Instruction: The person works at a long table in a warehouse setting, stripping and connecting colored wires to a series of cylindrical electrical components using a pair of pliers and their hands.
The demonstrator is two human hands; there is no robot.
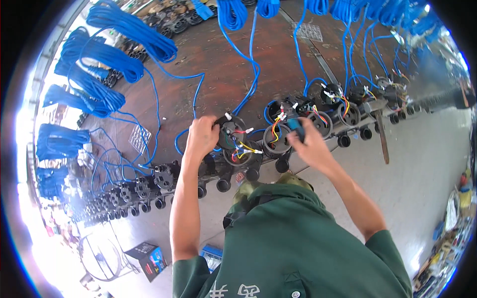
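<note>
My left hand (200,137) grips the left rim of a round black socket housing (233,133) with red, yellow and green wires showing inside it. My right hand (309,144) is closed around a tool with a blue handle (296,127), its tip hidden toward the wired housings. A second black round housing (276,140) with yellow and red wires sits between the two hands. Both housings belong to a long row of black housings (348,111) along the edge of a dark brown workbench (218,54). Blue cables (251,74) run from the housings up over the bench.
Coiled bundles of blue cable (107,52) hang along the left and top of the bench. More black housings (144,186) continue down to the left. A fan (102,256) and a dark box (147,258) stand on the grey floor. Clutter lies at the lower right (454,213).
</note>
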